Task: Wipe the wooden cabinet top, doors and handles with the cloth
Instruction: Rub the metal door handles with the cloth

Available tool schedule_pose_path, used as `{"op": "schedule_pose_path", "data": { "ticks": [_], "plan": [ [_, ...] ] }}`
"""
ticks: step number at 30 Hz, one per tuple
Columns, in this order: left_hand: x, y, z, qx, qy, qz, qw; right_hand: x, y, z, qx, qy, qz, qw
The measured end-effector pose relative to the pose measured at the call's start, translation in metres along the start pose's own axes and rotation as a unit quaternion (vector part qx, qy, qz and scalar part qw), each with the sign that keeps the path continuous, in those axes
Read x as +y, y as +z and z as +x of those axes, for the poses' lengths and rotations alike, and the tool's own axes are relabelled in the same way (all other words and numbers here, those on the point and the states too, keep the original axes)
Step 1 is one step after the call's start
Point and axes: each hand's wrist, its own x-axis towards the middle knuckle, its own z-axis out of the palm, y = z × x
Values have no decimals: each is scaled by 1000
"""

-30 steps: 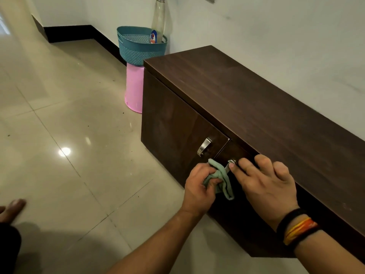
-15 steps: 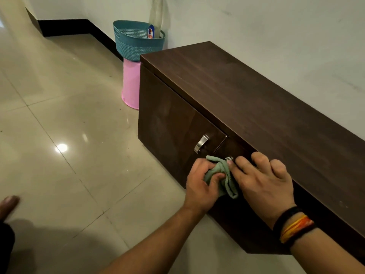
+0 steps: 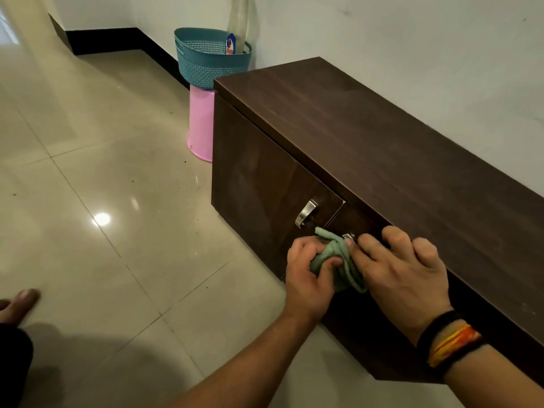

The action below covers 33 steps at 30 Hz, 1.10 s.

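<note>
A low dark wooden cabinet (image 3: 368, 136) stands against the white wall. Its left door carries a metal handle (image 3: 306, 213) in plain sight. My left hand (image 3: 309, 275) grips a bunched pale green cloth (image 3: 335, 257) and holds it against the second metal handle (image 3: 348, 237) on the right door, of which only the top tip shows. My right hand (image 3: 403, 269) lies on the right door with curled fingers, the index finger touching the cloth beside that handle. A black and orange band circles my right wrist.
A teal woven basket (image 3: 206, 63) with a clear bottle (image 3: 238, 25) in it sits on an upturned pink bucket (image 3: 201, 125) at the cabinet's far end. Glossy beige floor tiles (image 3: 103, 201) stretch left. A bare foot (image 3: 20, 301) shows at the lower left.
My left hand has bunched the cloth closer round the right door's handle and shifted it slightly upward. My right hand stays on the door. The view has shifted a little.
</note>
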Motion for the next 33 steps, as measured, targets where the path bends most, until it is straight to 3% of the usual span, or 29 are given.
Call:
{"op": "schedule_pose_path", "data": {
  "ticks": [5, 13, 21, 26, 33],
  "plan": [
    [-11, -10, -3, 5, -64, 18, 998, -3, 2, -3, 14, 9, 21, 1000],
    [25, -6, 11, 5, -27, -29, 999, 1, 4, -1, 15, -3, 3, 1000],
    [-8, -21, 9, -40, -38, 78, 995, -3, 6, -3, 32, 7, -5, 999],
    [16, -21, 19, -55, 4, 1, 998, 0, 8, -4, 16, 11, -10, 1000],
    [0, -16, 12, -45, 36, 17, 998, -3, 7, -3, 32, 24, 3, 999]
  ]
}}
